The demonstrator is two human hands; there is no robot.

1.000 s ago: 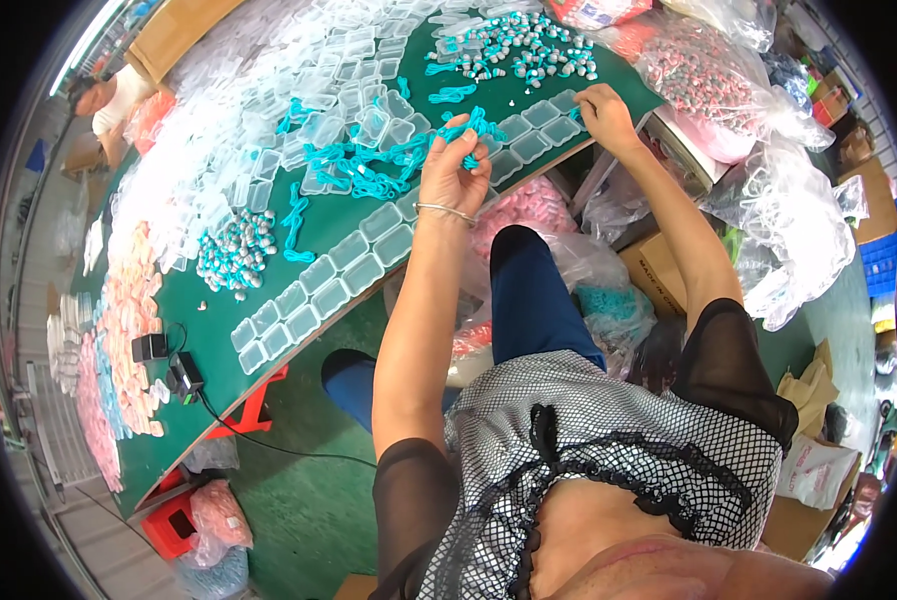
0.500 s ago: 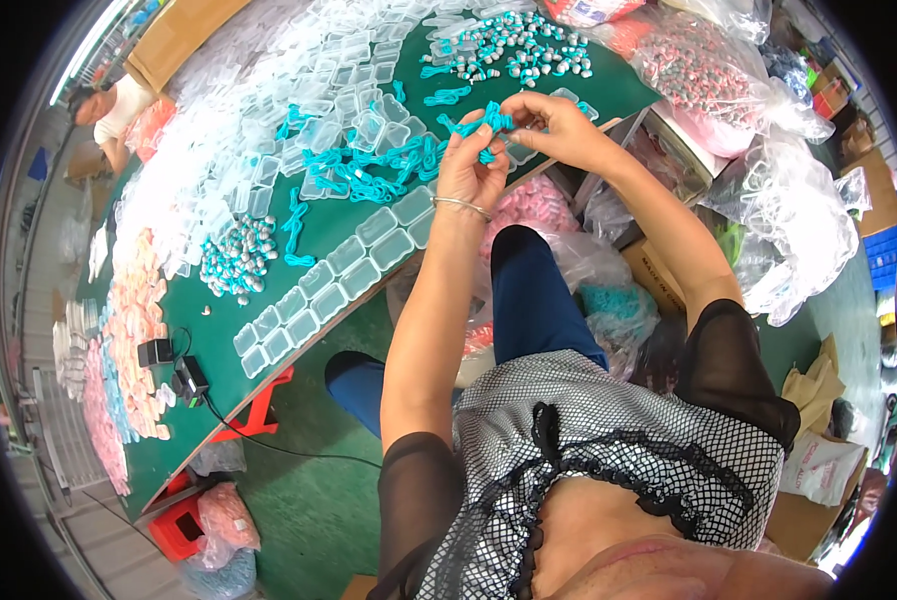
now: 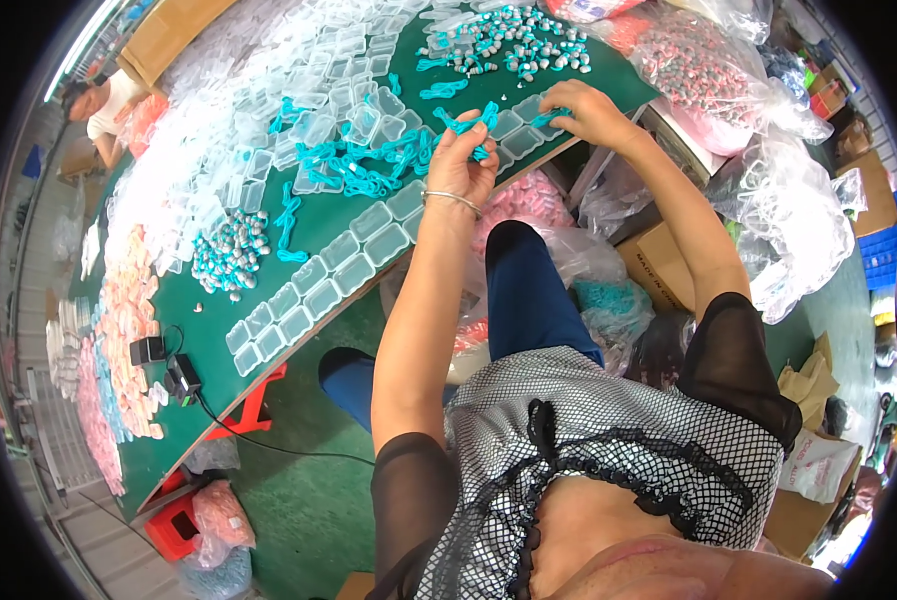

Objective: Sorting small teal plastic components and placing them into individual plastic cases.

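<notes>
My left hand (image 3: 459, 172) is closed around a bunch of teal cords (image 3: 486, 117), held above the table's near edge. Off to its right, my right hand (image 3: 594, 117) pinches a small teal cord (image 3: 550, 118) over the right end of a double row of clear plastic boxes (image 3: 353, 276). The row follows the edge, passing beneath my left hand. Beyond it lies a heap of teal cord bundles (image 3: 364, 172). My left palm and the lower ends of its cords are hidden by the fingers.
Loose clear boxes (image 3: 219, 110) cover the far side of the green table (image 3: 184, 320). Teal-and-silver bead pieces lie in one pile (image 3: 231, 255) at left and another (image 3: 529, 40) at the back. Plastic bags (image 3: 784, 220) crowd the right. A person (image 3: 114, 110) sits at far left.
My right hand has left my left hand and moved right, carrying a teal cord to the boxes at the row's end. My left hand still grips the bunch in nearly the same place.
</notes>
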